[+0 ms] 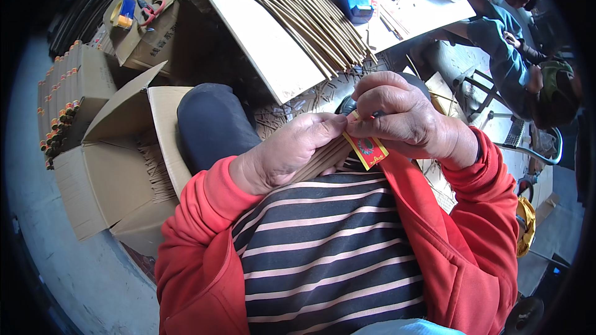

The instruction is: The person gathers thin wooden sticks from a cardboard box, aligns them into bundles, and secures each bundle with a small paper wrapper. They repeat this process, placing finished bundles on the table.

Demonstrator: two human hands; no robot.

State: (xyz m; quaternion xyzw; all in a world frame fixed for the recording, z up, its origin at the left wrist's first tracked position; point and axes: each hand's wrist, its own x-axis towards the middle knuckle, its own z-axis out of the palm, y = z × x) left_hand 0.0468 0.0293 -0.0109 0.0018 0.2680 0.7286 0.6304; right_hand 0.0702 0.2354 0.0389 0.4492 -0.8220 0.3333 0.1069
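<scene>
My left hand (288, 149) is closed around a bundle of thin brown sticks (321, 160), held slanting in front of my striped shirt. At the bundle's far end my right hand (400, 115) is closed too, thumb and fingers pinching a red paper label (367, 147) with a yellow border. The label lies against the bundle's end, its loose part hanging toward me. My left thumb tip meets the label's upper edge, close to the right fingertips. A small dark thing shows between the right fingers, too little of it to name.
Ahead, a white table (273, 56) carries a row of long brown sticks (304, 12) and a blue tape dispenser (354, 1). Left stand an open cardboard box (93, 186), labelled bundles (59, 96) and red-handled pliers (150, 12) on another box. Another person (496, 43) sits at right.
</scene>
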